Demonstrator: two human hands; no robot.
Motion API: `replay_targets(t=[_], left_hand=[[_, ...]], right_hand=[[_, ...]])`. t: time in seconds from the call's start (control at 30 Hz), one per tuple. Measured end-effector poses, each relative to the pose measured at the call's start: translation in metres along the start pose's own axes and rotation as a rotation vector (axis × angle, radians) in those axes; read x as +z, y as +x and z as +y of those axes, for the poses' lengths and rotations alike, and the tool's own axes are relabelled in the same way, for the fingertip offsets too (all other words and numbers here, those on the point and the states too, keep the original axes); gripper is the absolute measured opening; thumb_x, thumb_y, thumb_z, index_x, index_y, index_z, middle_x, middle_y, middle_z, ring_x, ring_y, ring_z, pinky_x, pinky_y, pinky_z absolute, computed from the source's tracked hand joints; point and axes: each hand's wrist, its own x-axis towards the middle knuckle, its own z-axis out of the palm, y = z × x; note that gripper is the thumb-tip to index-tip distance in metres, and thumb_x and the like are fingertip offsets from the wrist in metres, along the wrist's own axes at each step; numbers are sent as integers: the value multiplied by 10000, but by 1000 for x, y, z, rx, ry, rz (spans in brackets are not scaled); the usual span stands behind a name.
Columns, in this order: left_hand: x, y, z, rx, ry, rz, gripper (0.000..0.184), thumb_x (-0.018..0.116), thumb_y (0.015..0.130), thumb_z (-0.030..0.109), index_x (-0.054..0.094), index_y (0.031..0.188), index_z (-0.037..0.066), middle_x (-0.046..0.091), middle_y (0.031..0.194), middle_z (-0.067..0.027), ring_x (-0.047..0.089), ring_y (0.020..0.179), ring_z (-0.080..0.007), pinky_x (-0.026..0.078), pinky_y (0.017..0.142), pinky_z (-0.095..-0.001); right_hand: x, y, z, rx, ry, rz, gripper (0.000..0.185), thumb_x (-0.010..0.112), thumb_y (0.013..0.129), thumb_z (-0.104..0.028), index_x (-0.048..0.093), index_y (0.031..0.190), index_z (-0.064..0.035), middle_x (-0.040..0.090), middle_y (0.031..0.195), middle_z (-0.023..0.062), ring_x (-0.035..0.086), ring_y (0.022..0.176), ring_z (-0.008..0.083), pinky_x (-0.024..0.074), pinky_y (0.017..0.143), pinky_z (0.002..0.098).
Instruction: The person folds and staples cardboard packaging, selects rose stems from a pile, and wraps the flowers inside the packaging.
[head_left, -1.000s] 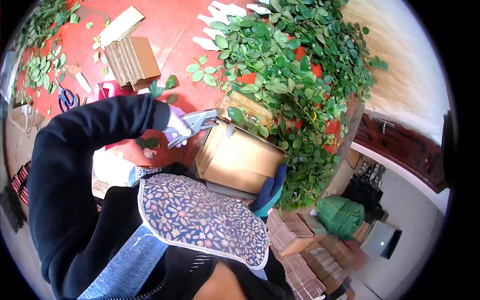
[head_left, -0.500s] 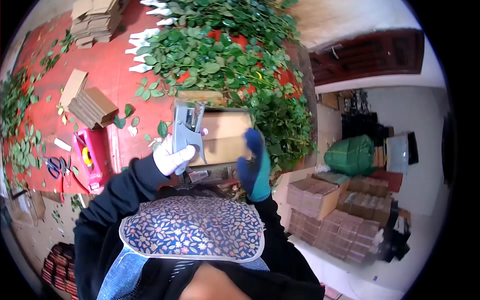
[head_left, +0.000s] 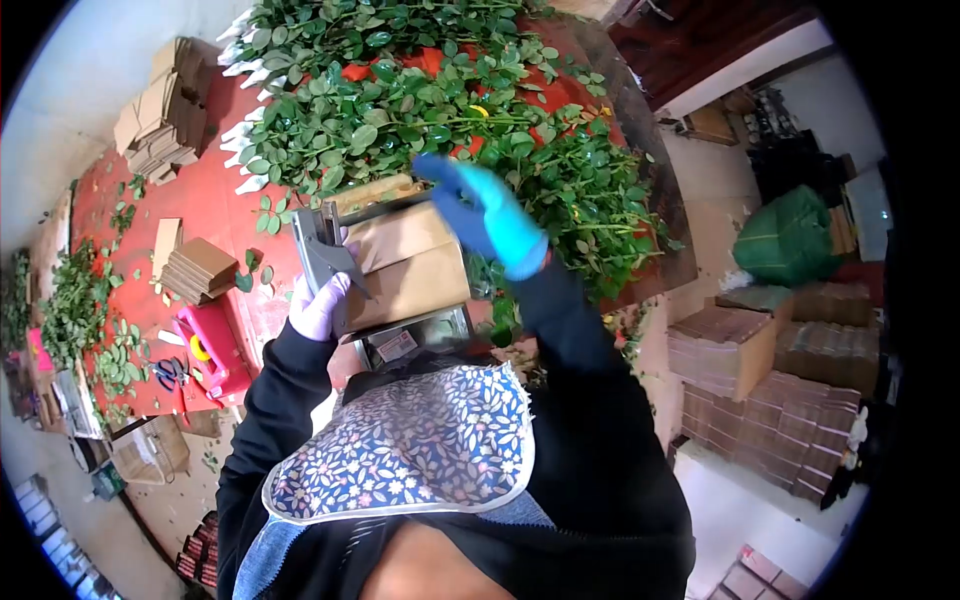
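Over the near edge of a red table [head_left: 228, 222], grips a grey stapler [head_left: 318, 248] in the left hand [head_left: 318, 303], with thumb and fingers wrapped round its body, right beside the left end of some brown cardboard [head_left: 420, 275]. Holds the right hand [head_left: 492, 215] in its blue glove above the cardboard's far right corner, near the leafy stems [head_left: 400, 125]; perhaps too blurred to tell fingers wide from narrow, or full from empty. Could let the cardboard skid, for want of a steadying grip on its right side. Could pinch a thumb by pressing the stapler askew, or catch leaves through working so close to them. Beneath the cardboard, a dark-rimmed tray [head_left: 463, 322] with a small printed card [head_left: 396, 345] inside. In the pink tape holder [head_left: 222, 360], a yellow roll [head_left: 199, 347]. On the floor, a green sack [head_left: 785, 238], contents hidden.
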Motion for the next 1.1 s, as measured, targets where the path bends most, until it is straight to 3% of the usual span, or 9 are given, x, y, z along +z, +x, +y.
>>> replay_targets(t=[0.03,0.1,0.2,0.33,0.5,0.77,1.0,1.07,1.1], left_hand=[[-17,3,-12,-2,-1,3,537,600,910,179,432,1375,-30,474,1398,-114,452,1285,-220,326,1093,-366],[-34,4,-24,7,2,22,516,587,919,138,425,1382,-21,557,1309,-106,502,1227,-208,365,1061,-352],[-41,1,-19,-63,-32,76,495,600,914,124,449,1364,-14,574,1278,-93,520,1191,-194,371,1049,-346],[-49,0,-8,-144,8,116,519,638,878,228,518,1310,-33,491,1402,-113,443,1296,-228,295,1105,-354],[-63,0,2,-174,17,92,567,657,864,228,481,1344,-18,542,1346,-108,455,1289,-224,296,1107,-356],[-71,-1,7,-193,-9,80,620,664,863,218,425,1384,-16,575,1306,-108,477,1275,-221,307,1109,-359],[-74,-5,8,-184,24,99,520,632,889,190,482,1342,-18,581,1290,-95,492,1247,-207,334,1079,-339],[-71,-4,11,-188,16,121,503,626,897,182,483,1338,-15,589,1271,-85,512,1210,-192,360,1051,-322],[-72,-7,11,-184,25,107,517,625,897,187,470,1348,-14,591,1267,-85,515,1206,-191,364,1049,-321]], right_hand=[[-13,21,16,-250,-216,-21,409,494,919,23,556,1317,-45,620,1022,-38,470,706,18,435,649,194],[-29,37,13,-100,-343,-240,482,458,859,88,568,1303,-65,619,984,-24,507,728,56,446,667,208],[-28,56,25,-654,-855,-491,579,467,748,126,597,1255,-121,661,1072,52,628,963,215,516,768,312],[-15,59,3,-668,-1274,-650,418,532,850,-84,616,1224,-252,608,1245,67,497,1265,278,383,1012,505],[1,63,8,-797,-1495,-774,194,501,881,-151,647,980,-232,611,971,28,565,1053,231,384,992,479],[-30,30,-24,-595,-1424,-671,62,653,749,-219,641,786,-170,587,835,11,577,907,228,403,934,432],[-45,57,-55,-545,-1079,-623,433,683,804,-450,590,628,-66,571,655,91,608,660,282,494,641,416],[-26,46,-94,313,-939,-621,570,663,803,-583,568,610,-55,559,610,95,609,611,288,491,577,411],[-26,30,-79,204,-883,-597,665,644,772,-685,566,608,-45,532,551,101,601,551,295,481,517,412]])
